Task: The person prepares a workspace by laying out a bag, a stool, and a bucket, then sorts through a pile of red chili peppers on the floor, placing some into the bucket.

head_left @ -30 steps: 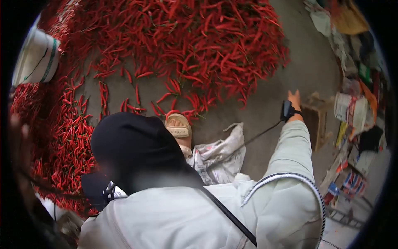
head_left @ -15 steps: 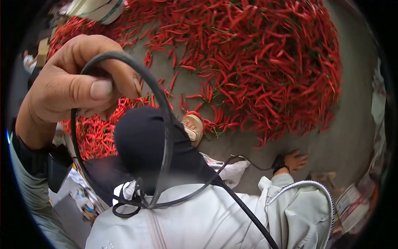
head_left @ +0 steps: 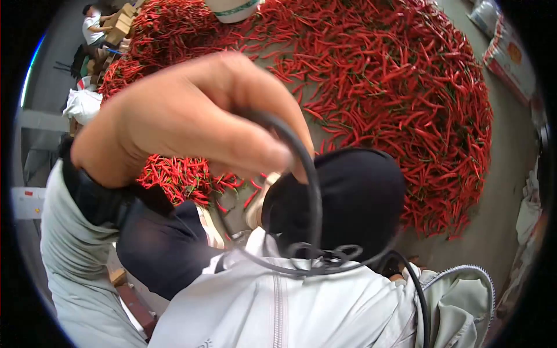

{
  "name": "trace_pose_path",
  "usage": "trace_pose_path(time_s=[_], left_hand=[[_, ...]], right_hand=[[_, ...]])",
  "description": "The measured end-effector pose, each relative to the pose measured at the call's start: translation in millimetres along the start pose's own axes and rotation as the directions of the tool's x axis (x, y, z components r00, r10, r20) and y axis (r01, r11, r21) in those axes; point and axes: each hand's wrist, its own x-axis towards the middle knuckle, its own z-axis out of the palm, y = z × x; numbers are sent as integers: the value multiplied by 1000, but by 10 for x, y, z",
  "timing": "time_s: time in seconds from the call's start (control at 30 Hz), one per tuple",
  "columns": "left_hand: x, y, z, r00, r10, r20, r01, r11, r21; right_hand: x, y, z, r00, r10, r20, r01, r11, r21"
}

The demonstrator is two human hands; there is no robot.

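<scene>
My left hand (head_left: 191, 119) is raised at the left and middle of the view, closed with thumb and fingers pinched on a black cable (head_left: 315, 214). The cable hangs in a loop in front of my light jacket (head_left: 243, 307) and dark trouser knees. Only a sliver of my right hand (head_left: 397, 277) shows at the lower right, beside my knee; the cable and jacket cover the rest, so its fingers are hidden. Beyond my knees lies a wide heap of red chillies (head_left: 394, 87), with a smaller pile (head_left: 180, 180) under my left wrist.
A white bucket (head_left: 232, 8) stands among the chillies at the top. Cardboard boxes (head_left: 120, 28) and a seated person (head_left: 93, 26) are at the upper left. White sacks (head_left: 510, 58) lie along the right edge. Grey floor (head_left: 447, 255) borders the heap.
My left hand has moved right and nearer the middle with the cable. My right hand, earlier spread out at the lower right, is now mostly hidden by my knee. The view has shifted.
</scene>
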Motion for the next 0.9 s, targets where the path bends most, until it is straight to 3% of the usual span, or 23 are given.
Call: trace_pose_path(time_s=[0.07,0.2,0.27,0.33,0.4,0.47,0.5,0.63,0.73,0.8,0.9], left_hand=[[-72,-241,159,996,-62,59,60,997,42],[-67,-811,392,966,-55,252,-46,926,375],[-58,-1226,532,955,89,284,-185,926,330],[-114,-1421,590,949,10,316,-133,919,370],[-208,-1546,626,950,-29,310,-100,916,389],[-317,-1655,670,985,-124,120,48,866,499],[-352,-1724,705,987,-116,108,47,867,497],[-542,-1862,898,974,-225,4,194,847,495],[-638,-1942,1092,963,-270,-21,246,839,485],[-737,-1877,1219,921,-384,-61,361,788,499],[-831,-1929,1344,936,-342,-80,332,788,519]], right_hand=[[7,-7,47,999,4,-33,-4,1000,-11],[0,-30,131,999,1,-48,1,999,45],[22,-60,126,999,-32,-29,35,992,125],[48,-62,140,999,-53,6,51,979,195],[85,-80,194,996,-85,14,77,950,302],[114,-80,202,991,-129,21,109,902,417],[133,-61,210,989,-144,23,116,872,476],[177,-35,173,978,-210,15,128,650,749],[221,-8,158,969,-249,5,93,381,920],[237,-2,121,960,-278,14,53,233,971],[296,13,65,948,-318,11,13,74,997]])
